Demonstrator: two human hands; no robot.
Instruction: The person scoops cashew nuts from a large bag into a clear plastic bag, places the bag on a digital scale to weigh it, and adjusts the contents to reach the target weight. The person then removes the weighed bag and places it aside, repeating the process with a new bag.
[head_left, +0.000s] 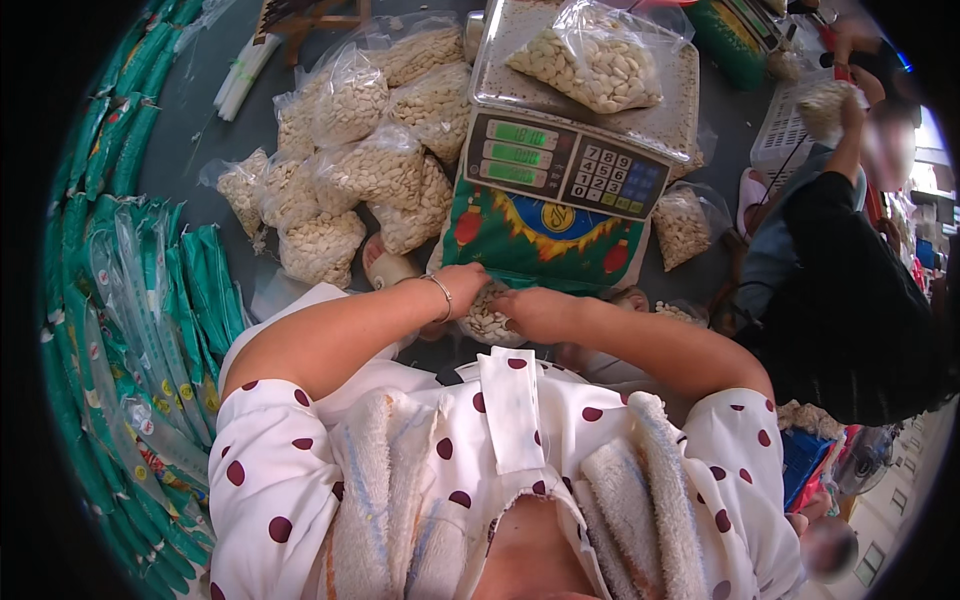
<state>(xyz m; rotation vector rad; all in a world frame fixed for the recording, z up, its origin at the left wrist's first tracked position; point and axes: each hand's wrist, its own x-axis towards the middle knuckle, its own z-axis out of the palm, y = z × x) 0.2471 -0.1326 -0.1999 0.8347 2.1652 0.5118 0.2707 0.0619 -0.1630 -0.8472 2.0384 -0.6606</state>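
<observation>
A clear plastic bag of pale pumpkin seeds (489, 324) is low in front of my body, between my two hands. My left hand (468, 288), with a bracelet at the wrist, grips it at the upper left. From the other side, my right hand (538, 313) has its curled fingers on the bag's upper right; the fingertips are partly hidden. Just beyond my hands lies a green printed sack (555, 244) with red lanterns on it. A digital weighing scale (566, 161) overlaps the sack's far part. Another bag of seeds (592, 64) rests on its metal pan.
Filled seed bags (367, 161) are piled left of the scale, and one bag (681, 225) lies right of it. Green packaging stacks (150, 322) line the left side. White plastic strips (244, 79) lie at the far left. Another person (847, 285) works at the right, near a white basket (784, 124).
</observation>
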